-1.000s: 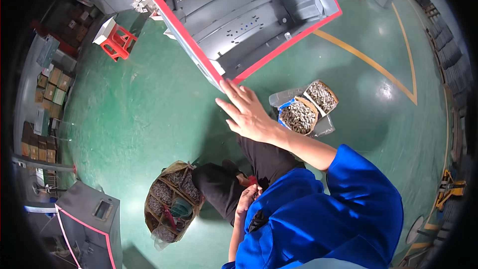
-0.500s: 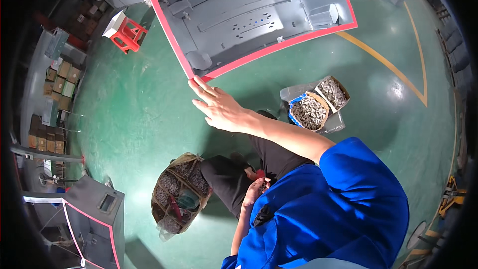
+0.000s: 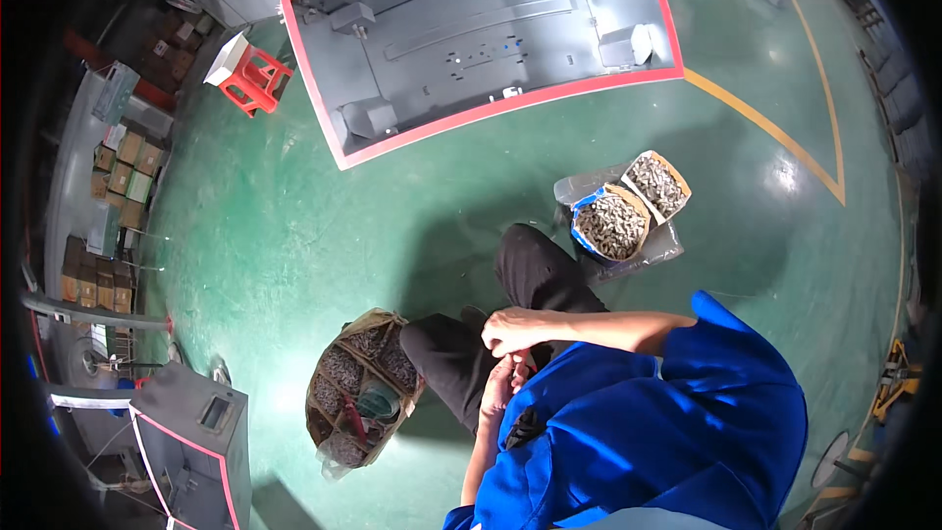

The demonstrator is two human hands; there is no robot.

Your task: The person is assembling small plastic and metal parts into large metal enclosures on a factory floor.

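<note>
Both hands meet in front of my lap. My right hand [image 3: 512, 332] has its fingers curled and pressed together, just above the left one. My left hand [image 3: 498, 385] is closed around something mostly hidden, with a bit of red showing beside the fingers. Whatever small thing lies between the fingertips is too small to name. To the left of my knee stands a divided box [image 3: 341, 368] filled with small dark metal parts, with a green cup [image 3: 380, 399] in one compartment. Ahead hangs or stands an open grey metal cabinet shell [image 3: 442, 64] with a red-edged rim.
Two open bags [image 3: 610, 224] of small silvery metal pieces rest on a clear plastic-covered support ahead right. A red stool [image 3: 257, 79] stands far left. Another grey cabinet [image 3: 191, 422] with red edging is at lower left. Stacked cartons [image 3: 128, 162] line the left side.
My right hand has left the cabinet's near corner and come back to my left hand, its fingers now curled. The cabinet has shifted slightly left and turned in view.
</note>
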